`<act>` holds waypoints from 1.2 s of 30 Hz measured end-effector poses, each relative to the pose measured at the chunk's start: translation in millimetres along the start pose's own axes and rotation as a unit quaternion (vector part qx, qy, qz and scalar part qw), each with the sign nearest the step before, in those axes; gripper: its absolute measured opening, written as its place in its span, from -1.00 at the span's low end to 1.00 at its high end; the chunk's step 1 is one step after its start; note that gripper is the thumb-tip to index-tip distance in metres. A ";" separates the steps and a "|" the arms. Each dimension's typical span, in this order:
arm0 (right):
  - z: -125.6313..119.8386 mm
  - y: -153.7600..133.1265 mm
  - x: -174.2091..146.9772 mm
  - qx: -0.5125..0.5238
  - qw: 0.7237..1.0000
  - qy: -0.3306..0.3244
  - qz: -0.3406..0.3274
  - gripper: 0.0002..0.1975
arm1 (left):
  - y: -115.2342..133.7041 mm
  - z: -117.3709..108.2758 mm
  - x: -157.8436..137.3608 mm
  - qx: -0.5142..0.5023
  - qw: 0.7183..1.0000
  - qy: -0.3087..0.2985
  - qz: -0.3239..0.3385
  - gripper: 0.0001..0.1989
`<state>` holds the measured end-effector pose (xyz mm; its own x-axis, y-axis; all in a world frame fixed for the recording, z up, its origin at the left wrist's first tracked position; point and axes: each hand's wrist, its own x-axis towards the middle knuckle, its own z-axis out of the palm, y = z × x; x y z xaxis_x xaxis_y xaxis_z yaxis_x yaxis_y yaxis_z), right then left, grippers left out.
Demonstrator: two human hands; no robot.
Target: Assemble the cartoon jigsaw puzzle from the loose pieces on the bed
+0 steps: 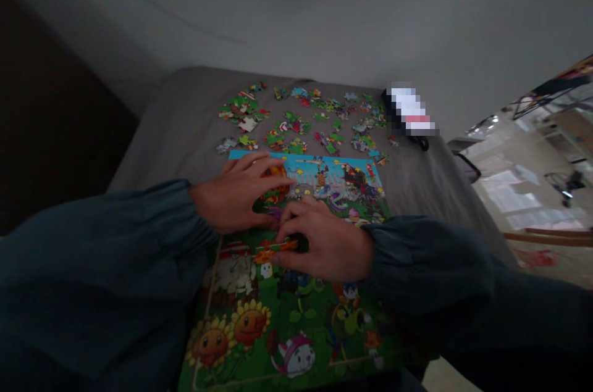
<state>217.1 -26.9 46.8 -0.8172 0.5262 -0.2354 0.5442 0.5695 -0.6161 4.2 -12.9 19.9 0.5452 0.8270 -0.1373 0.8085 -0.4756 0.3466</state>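
I look down on a grey cloth, and in front of me the jigsaw board lies under both hands. Its picture is bright blue along the far edge, with a fence and small yellow stars, and deep green nearer to me, where two smiling sunflowers and a white animal face in a pink hood show. I see the left hand over the board's far left part, fingers spread and thumb held wide. Beside it, the right hand is curled narrow over the middle; I cannot tell whether it grips a piece. A phone sits at the far right, its screen too blocky to read. Loose pieces, mostly green, are scattered beyond the board.
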 end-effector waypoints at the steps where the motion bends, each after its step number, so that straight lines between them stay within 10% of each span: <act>1: -0.2 -0.1 -0.3 -0.003 1.000 0.000 0.002 -0.74 | -0.2 0.2 -0.2 -0.001 1.000 0.001 0.002 -0.29; 14: -20.8 17.8 -21.6 0.015 0.995 0.049 -0.080 -0.76 | 1.6 0.1 0.0 -0.006 1.000 -0.016 -0.018 -0.25; 24: 8.0 27.7 -68.3 -0.214 0.955 -0.006 -0.207 -0.46 | 7.9 -4.4 0.5 0.015 1.000 -0.019 -0.003 -0.24; 36: 10.4 31.5 -56.7 -0.270 0.929 0.058 -0.247 -0.57 | 1.8 1.0 -6.8 0.004 0.999 -0.008 0.051 -0.14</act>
<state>278.6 -45.4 32.9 -0.9835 0.1636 0.0774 0.1504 0.9766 -0.1539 2.2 -19.7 20.6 0.6282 0.7693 -0.1165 0.7503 -0.5592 0.3526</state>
